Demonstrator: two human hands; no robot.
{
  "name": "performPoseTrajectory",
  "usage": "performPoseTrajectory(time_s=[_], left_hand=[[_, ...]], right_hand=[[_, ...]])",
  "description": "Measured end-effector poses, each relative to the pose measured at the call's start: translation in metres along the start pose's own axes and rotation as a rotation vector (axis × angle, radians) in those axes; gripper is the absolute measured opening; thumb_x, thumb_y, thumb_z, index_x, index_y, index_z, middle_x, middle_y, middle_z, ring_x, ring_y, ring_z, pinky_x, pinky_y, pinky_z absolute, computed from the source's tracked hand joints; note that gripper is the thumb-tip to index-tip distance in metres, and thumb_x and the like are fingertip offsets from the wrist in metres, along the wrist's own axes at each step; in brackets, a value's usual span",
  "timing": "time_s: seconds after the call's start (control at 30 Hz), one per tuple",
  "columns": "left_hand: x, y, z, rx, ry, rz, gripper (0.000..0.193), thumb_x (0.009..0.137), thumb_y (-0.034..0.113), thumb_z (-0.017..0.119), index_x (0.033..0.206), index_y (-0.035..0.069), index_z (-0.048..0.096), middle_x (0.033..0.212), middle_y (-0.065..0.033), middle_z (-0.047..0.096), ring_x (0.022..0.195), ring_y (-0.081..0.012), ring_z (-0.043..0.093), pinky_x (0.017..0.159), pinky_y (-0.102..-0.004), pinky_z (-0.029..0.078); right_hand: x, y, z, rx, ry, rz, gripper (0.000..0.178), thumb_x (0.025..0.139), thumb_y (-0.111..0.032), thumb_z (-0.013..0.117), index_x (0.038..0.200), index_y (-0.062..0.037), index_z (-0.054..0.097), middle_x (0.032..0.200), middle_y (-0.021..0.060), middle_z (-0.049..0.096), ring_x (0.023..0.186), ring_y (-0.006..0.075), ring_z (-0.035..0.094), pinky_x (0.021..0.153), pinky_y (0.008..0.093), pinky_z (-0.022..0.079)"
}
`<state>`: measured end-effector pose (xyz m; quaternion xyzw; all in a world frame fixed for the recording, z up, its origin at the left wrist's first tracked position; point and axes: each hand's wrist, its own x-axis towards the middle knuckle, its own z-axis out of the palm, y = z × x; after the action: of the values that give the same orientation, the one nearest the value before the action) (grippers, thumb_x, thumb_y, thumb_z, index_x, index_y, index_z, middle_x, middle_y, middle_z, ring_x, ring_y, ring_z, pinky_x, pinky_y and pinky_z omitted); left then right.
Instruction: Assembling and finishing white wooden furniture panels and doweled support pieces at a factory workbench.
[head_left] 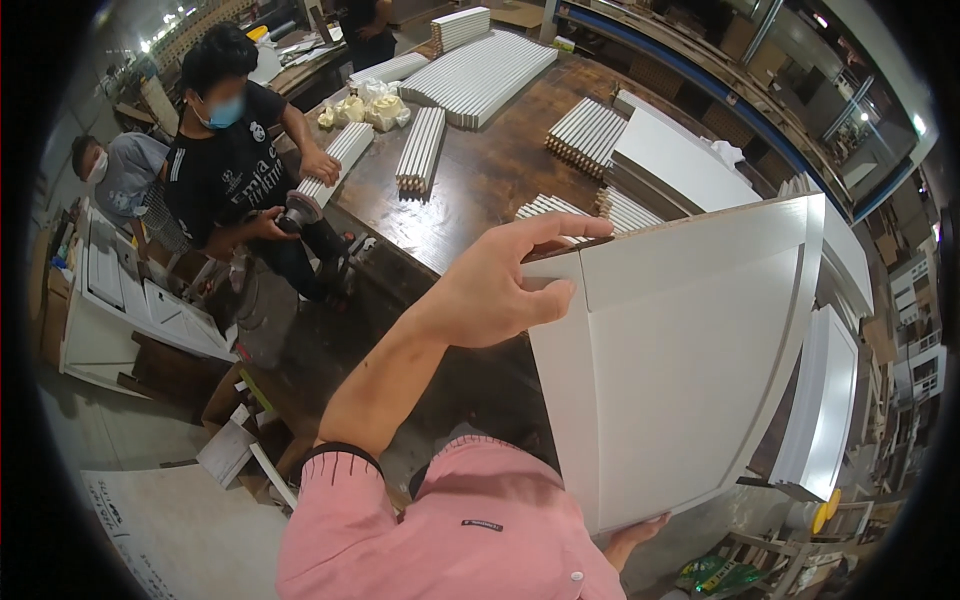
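Observation:
A large white framed panel [700, 350] stands tilted in front of me, its raw brown upper edge showing. At its upper left corner my left hand [485, 285] grips it, the index finger laid along the top edge and the thumb against the white face. Below, my right hand [635, 540] holds the panel's lower edge; only part of that hand shows, and the panel hides the rest of the arm. Behind the panel, bundles of white strips [560, 207] are partly covered by it.
A dark brown table [485, 165] carries stacked white strips [480, 75] and white boards [680, 155]. At left, a masked co-worker [225, 150] holds a power sander [300, 212] near a strip bundle [340, 160]. Another white panel [825, 400] stands at right. Boards and scraps lie lower left.

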<state>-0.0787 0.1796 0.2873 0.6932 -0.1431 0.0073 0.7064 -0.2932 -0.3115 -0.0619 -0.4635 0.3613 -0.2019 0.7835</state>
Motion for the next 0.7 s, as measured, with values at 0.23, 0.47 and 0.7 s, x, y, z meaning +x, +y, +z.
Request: performPoseTrajectory(time_s=[0.23, 0.47, 0.7], left_hand=[[-0.002, 0.004, 0.005, -0.052, -0.013, -0.008, 0.064, 0.085, 0.008, 0.067, 0.147, 0.002, 0.053, 0.110, -0.0075, 0.071, 0.108, -0.0115, 0.064, 0.092, -0.0268, 0.052], [-0.005, -0.021, 0.022, -0.426, -0.032, 0.120, 0.062, 0.090, 0.006, 0.071, 0.148, 0.000, 0.050, 0.118, -0.0047, 0.067, 0.108, -0.0109, 0.061, 0.095, -0.0286, 0.051], [-0.017, -0.039, 0.050, -0.531, -0.058, 0.106, 0.051, 0.090, 0.006, 0.075, 0.136, -0.002, 0.055, 0.119, -0.0025, 0.063, 0.110, -0.0103, 0.059, 0.095, -0.0297, 0.049]], right_hand=[[0.006, 0.007, -0.008, 0.047, -0.036, -0.080, 0.070, 0.106, -0.052, 0.034, 0.157, -0.0039, 0.036, 0.154, 0.0169, 0.045, 0.139, 0.0336, 0.046, 0.113, 0.0496, 0.040], [0.016, 0.011, 0.007, 0.043, -0.069, -0.065, 0.070, 0.107, -0.052, 0.034, 0.157, -0.0038, 0.036, 0.154, 0.0168, 0.045, 0.138, 0.0335, 0.046, 0.113, 0.0493, 0.041], [0.017, 0.016, 0.019, 0.054, -0.099, -0.052, 0.070, 0.107, -0.051, 0.035, 0.158, -0.0038, 0.035, 0.154, 0.0168, 0.045, 0.138, 0.0333, 0.047, 0.113, 0.0490, 0.041]])
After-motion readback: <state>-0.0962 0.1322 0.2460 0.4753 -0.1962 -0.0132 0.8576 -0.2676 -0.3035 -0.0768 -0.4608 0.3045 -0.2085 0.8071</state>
